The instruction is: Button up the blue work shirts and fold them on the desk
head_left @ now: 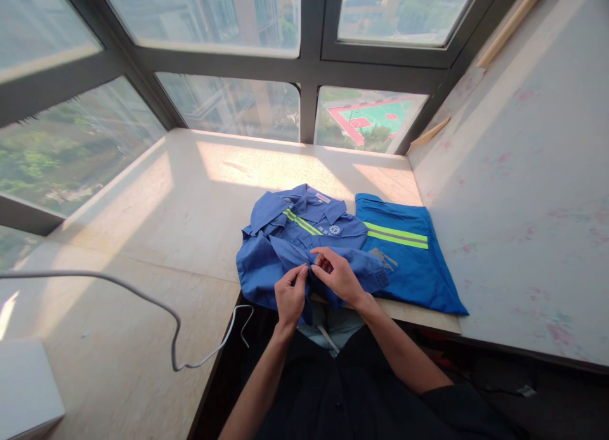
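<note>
A blue work shirt (328,240) with a collar, a yellow-green reflective stripe and a white gear print lies rumpled on the wooden ledge. Its lower front edge hangs toward me. My left hand (291,294) pinches the shirt's edge between thumb and forefinger. Close beside it, my right hand (339,276) has its thumb and forefinger at the same bit of cloth, the other fingers curled. The small detail between the fingertips is too tiny to make out. To the right lies a folded brighter blue garment (409,269) with a reflective stripe, partly beneath the shirt's sleeve.
A grey-white cable (143,294) crosses the ledge (143,237) on the left and dangles over its front edge. A white box (28,386) sits at the lower left. Windows (228,104) close off the back, and a flowered wall (528,205) the right.
</note>
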Tool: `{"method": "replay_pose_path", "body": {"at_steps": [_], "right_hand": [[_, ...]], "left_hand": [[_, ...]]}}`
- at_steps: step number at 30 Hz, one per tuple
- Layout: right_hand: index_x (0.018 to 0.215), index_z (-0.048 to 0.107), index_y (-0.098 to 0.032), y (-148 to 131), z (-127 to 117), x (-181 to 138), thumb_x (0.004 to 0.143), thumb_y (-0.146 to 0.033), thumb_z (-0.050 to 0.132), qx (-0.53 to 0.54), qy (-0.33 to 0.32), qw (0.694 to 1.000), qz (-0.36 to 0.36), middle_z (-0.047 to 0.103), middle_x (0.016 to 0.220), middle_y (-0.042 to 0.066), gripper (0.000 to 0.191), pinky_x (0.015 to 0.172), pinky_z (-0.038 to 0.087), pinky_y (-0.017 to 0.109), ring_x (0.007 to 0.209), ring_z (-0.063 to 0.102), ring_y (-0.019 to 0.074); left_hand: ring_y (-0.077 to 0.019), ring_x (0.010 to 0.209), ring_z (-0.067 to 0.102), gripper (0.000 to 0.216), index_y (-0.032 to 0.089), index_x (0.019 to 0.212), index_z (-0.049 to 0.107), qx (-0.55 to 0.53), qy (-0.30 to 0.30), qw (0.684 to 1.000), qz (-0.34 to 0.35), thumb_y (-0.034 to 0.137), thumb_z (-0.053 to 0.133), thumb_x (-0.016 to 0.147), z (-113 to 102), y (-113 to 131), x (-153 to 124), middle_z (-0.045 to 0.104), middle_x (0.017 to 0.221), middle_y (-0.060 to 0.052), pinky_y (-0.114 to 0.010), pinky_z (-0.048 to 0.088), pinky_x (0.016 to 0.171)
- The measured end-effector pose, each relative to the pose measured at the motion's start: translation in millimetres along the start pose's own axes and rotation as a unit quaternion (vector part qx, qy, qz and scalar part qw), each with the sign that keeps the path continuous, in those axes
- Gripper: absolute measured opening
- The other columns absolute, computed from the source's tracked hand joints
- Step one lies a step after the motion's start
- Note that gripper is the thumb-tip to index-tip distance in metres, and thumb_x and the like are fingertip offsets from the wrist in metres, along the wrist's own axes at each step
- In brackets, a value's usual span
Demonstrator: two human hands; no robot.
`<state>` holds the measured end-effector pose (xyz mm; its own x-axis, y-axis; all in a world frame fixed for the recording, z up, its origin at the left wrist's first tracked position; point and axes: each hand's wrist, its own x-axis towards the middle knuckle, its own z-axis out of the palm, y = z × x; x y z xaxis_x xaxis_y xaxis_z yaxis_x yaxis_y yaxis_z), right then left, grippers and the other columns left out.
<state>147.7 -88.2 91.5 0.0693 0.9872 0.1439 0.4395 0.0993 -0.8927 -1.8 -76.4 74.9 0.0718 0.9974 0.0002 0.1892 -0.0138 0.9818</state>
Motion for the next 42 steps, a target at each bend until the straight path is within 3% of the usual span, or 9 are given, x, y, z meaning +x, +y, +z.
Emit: {"method": "replay_pose_path", "body": {"at_steps": [3, 6, 10, 14, 27, 42], "right_hand": [[0.112, 0.068, -0.023, -3.1, 1.1, -2.8, 0.092, -0.018, 0.050, -0.098, 0.017, 0.986, -0.132, 0.062, 0.102, 0.008, 0.027, 0.082, 0.051, 0.034, 0.094, 0.059, 0.0196], [0.110, 0.071, -0.026, -1.9, 0.2, -4.3, 0.096, -0.020, 0.047, -0.141, 0.011, 0.973, -0.184, 0.062, 0.103, 0.008, 0.028, 0.084, 0.052, 0.036, 0.097, 0.059, 0.0202], [0.124, 0.066, -0.025, 3.2, 0.7, -8.0, 0.095, -0.030, 0.055, -0.128, 0.008, 0.976, -0.176, 0.064, 0.107, 0.009, 0.031, 0.086, 0.053, 0.038, 0.098, 0.059, 0.0209], [0.122, 0.067, -0.024, 10.6, 3.5, -8.8, 0.094, -0.037, 0.059, -0.093, 0.016, 0.982, -0.166, 0.065, 0.103, 0.008, 0.032, 0.086, 0.053, 0.038, 0.097, 0.060, 0.0212], [0.114, 0.067, -0.021, 26.8, 7.7, 0.3, 0.097, -0.037, 0.052, -0.099, -0.012, 0.977, -0.186, 0.067, 0.103, 0.010, 0.027, 0.087, 0.051, 0.039, 0.099, 0.061, 0.0228], [0.111, 0.062, -0.017, 24.9, 13.9, 0.1, 0.102, -0.028, 0.037, -0.199, -0.021, 0.958, -0.204, 0.067, 0.102, 0.013, 0.030, 0.083, 0.046, 0.040, 0.098, 0.059, 0.0251]], "left_hand": [[-0.0223, 0.087, 0.070, 0.030, 0.017, 0.091, 0.078, -0.007, -0.001, 1.000, 0.001, 0.041, 0.062, 0.086, -0.5, 2.8, 0.9, 0.077, 0.091, -0.006, -0.031, 0.053, 0.083], [-0.0217, 0.084, 0.069, 0.031, 0.016, 0.090, 0.077, -0.022, 0.000, 1.000, -0.006, 0.042, 0.062, 0.085, -1.4, 6.3, 1.5, 0.077, 0.089, -0.006, -0.031, 0.052, 0.082], [-0.0214, 0.084, 0.069, 0.033, 0.015, 0.091, 0.077, -0.046, -0.005, 0.999, -0.025, 0.044, 0.063, 0.085, -1.2, 7.7, 1.3, 0.076, 0.088, -0.006, -0.030, 0.052, 0.080], [-0.0205, 0.084, 0.068, 0.033, 0.015, 0.091, 0.077, -0.066, -0.016, 0.997, -0.043, 0.045, 0.063, 0.084, 0.4, 3.3, 0.9, 0.076, 0.086, -0.005, -0.028, 0.051, 0.080], [-0.0162, 0.072, 0.064, 0.033, 0.014, 0.088, 0.077, -0.079, -0.018, 0.995, -0.064, 0.045, 0.066, 0.082, 0.2, -9.7, 3.3, 0.074, 0.078, -0.003, -0.025, 0.049, 0.070], [-0.0164, 0.072, 0.064, 0.032, 0.015, 0.086, 0.078, -0.080, -0.013, 0.993, -0.080, 0.044, 0.068, 0.079, -0.9, -7.8, 4.4, 0.073, 0.075, -0.002, -0.025, 0.048, 0.069]]}}
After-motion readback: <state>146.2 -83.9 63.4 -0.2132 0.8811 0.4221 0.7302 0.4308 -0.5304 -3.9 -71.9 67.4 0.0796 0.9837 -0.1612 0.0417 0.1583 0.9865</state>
